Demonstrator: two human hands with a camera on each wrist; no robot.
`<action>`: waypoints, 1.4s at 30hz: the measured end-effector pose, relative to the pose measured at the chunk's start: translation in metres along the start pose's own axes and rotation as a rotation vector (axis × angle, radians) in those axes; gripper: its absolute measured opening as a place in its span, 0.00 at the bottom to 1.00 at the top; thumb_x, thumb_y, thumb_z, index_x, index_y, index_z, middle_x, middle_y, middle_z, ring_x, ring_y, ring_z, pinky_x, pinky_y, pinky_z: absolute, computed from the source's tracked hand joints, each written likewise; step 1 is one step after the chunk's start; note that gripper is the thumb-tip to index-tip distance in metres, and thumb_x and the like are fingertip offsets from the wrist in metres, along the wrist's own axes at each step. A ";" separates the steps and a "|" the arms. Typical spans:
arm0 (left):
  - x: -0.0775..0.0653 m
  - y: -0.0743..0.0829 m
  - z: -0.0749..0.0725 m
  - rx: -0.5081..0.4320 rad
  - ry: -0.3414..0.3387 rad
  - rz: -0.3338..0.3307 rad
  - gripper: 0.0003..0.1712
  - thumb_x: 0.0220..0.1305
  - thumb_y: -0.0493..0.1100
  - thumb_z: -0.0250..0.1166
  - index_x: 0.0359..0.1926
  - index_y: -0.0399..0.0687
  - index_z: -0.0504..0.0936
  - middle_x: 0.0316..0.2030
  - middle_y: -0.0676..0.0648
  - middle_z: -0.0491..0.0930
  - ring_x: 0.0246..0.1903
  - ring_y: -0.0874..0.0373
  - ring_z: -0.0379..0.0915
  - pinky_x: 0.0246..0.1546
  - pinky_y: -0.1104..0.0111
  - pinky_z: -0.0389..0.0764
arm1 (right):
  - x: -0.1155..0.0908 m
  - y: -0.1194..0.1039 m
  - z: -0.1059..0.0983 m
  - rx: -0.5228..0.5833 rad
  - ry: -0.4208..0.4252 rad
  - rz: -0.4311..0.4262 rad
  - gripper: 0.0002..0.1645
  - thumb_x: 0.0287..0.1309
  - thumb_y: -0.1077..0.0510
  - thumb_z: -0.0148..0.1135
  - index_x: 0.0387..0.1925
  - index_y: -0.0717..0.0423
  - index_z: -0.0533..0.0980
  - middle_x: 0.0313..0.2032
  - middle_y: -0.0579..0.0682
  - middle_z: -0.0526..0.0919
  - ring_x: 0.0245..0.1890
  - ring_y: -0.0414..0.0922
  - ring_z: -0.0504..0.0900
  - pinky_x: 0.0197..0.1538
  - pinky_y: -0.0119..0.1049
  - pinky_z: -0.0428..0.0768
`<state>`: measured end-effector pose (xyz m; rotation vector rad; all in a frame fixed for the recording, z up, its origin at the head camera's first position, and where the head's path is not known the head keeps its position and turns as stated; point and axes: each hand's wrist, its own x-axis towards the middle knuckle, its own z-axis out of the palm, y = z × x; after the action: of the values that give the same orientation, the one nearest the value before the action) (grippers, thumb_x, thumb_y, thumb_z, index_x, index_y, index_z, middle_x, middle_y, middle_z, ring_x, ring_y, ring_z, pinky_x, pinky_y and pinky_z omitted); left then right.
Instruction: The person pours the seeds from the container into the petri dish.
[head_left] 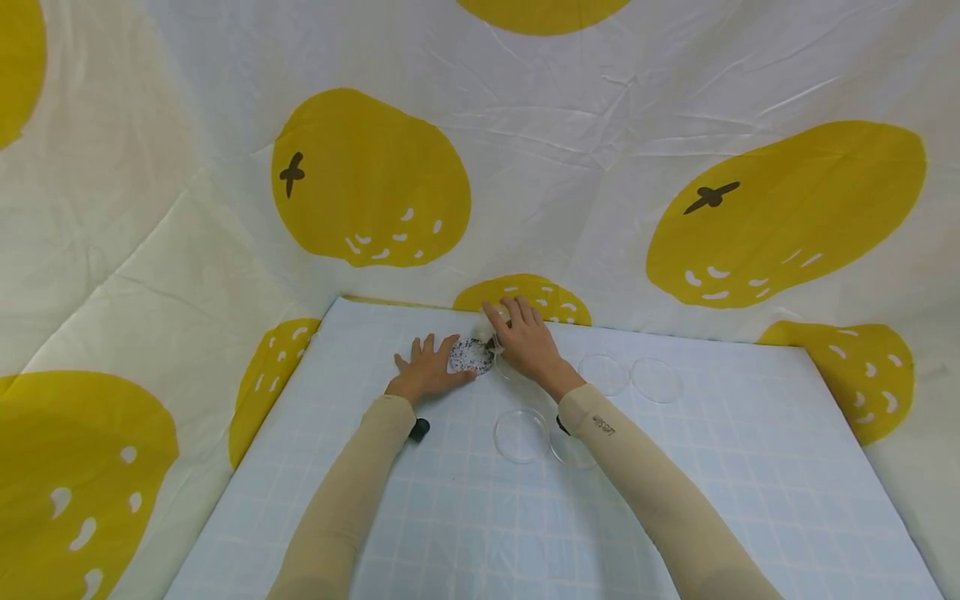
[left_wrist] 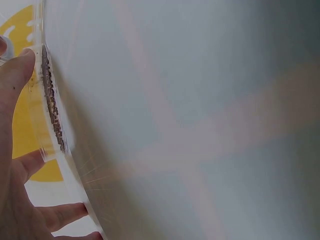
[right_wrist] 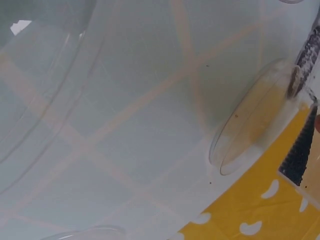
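Now dish [head_left: 469, 358]: we're gripping its rim with left fingers [left_wrist: 31, 161] near the counter's [head_left: 427, 525] back edge; likely light, brittle.
Container [right_wrist: 299, 157]: we're pinching it, right fingers [head_left: 516, 315].

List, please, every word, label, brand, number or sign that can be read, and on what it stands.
"LetsSlim": on the right sleeve; whether it has an apostrophe is too small to tell.
No other text is readable; the dark crosses on the yellow fruit prints look like drawing.

The left hand [left_wrist: 15, 185] spans 1 clear dish [left_wrist: 42, 120] of dark grains [left_wrist: 52, 102], thumb and 1 finger touching it.
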<state>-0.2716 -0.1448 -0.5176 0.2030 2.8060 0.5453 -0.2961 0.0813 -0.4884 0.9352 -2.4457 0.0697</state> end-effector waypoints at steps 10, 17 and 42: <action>0.001 -0.001 0.001 0.001 0.005 0.007 0.54 0.58 0.78 0.58 0.79 0.64 0.52 0.75 0.32 0.47 0.73 0.27 0.36 0.59 0.24 0.39 | -0.001 0.001 0.002 -0.023 0.006 -0.009 0.52 0.48 0.56 0.80 0.72 0.53 0.63 0.63 0.66 0.69 0.63 0.64 0.67 0.61 0.55 0.70; 0.001 -0.002 0.002 0.013 0.012 0.008 0.55 0.58 0.79 0.58 0.79 0.64 0.52 0.75 0.33 0.48 0.73 0.27 0.37 0.59 0.24 0.40 | -0.001 0.001 0.002 -0.021 0.039 -0.016 0.54 0.43 0.56 0.83 0.71 0.53 0.64 0.62 0.66 0.70 0.62 0.64 0.68 0.59 0.55 0.72; 0.000 0.000 0.001 0.020 0.010 0.001 0.54 0.58 0.78 0.58 0.79 0.64 0.52 0.75 0.32 0.48 0.73 0.27 0.37 0.59 0.24 0.40 | 0.000 0.002 0.003 -0.024 0.074 -0.028 0.43 0.56 0.59 0.73 0.70 0.53 0.65 0.62 0.66 0.70 0.62 0.64 0.69 0.60 0.55 0.71</action>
<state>-0.2716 -0.1446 -0.5185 0.2069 2.8223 0.5199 -0.2985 0.0820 -0.4903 0.9392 -2.3606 0.0638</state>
